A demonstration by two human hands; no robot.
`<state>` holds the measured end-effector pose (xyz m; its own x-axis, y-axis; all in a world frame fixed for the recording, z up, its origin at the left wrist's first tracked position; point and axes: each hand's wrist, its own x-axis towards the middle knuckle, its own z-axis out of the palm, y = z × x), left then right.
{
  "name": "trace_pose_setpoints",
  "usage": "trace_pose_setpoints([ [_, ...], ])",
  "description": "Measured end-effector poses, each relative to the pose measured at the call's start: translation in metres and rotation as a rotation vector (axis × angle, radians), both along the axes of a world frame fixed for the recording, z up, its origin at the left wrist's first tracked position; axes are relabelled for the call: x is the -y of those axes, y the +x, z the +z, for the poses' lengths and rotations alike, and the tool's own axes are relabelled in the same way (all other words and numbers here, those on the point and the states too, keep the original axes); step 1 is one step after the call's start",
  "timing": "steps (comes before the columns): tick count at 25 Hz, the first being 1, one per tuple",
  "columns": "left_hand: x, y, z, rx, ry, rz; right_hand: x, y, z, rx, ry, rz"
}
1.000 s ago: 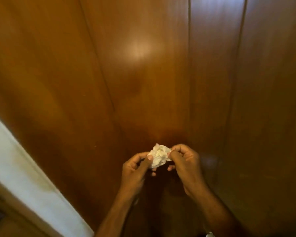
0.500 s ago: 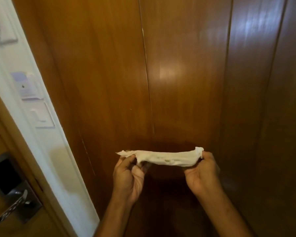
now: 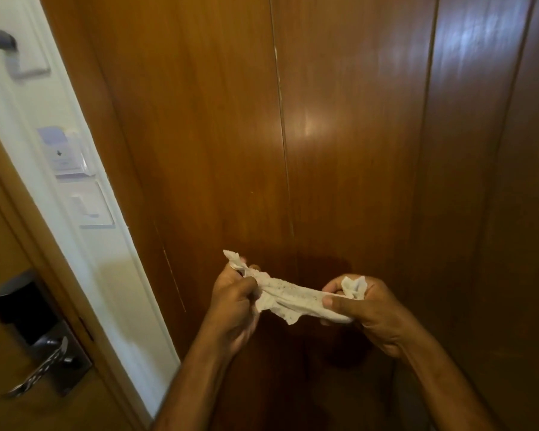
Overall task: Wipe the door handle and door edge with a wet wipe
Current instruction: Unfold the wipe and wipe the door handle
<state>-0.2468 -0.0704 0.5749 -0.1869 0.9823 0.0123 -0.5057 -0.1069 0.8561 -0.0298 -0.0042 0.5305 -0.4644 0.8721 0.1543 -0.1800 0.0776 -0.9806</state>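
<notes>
Hands closer together, wet wipe (image 3: 296, 298) slackened, door handle (image 3: 41, 368) untouched

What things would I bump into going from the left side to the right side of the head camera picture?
Door handle → light switch → left hand → wet wipe → right hand → wood panel.

White wet wipe (image 3: 296, 298) flecked with brown specks; glossy reddish-brown wood panels (image 3: 355, 119); white wall strip (image 3: 112, 275); silver door handle (image 3: 41, 368) on dark plate.
</notes>
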Motion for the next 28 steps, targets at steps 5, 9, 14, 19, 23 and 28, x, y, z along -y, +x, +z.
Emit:
trace_pose_setpoints([
  [5, -0.003, -0.005, 0.001, -0.613, -0.06, 0.088, -0.005, -0.001, -0.002, -0.313, 0.039, -0.28],
  [9, -0.013, 0.007, -0.004, -0.552, -0.115, 0.189, -0.01, -0.008, -0.005, -0.405, -0.1, -0.523],
  [14, -0.022, 0.003, -0.006, -0.323, -0.266, 0.266, -0.021, 0.004, -0.009, -0.065, -0.182, -0.131],
  [19, -0.023, -0.008, -0.001, -0.109, -0.19, 0.289, -0.02, -0.007, -0.019, 0.192, -0.187, 0.291],
  [23, -0.008, -0.037, -0.017, -0.38, -0.075, 0.346, -0.021, -0.028, -0.02, -0.41, -0.373, 0.456],
  [28, 0.02, -0.085, -0.044, -0.653, -0.08, 0.441, -0.004, -0.095, -0.024, -0.659, -0.564, 0.357],
])
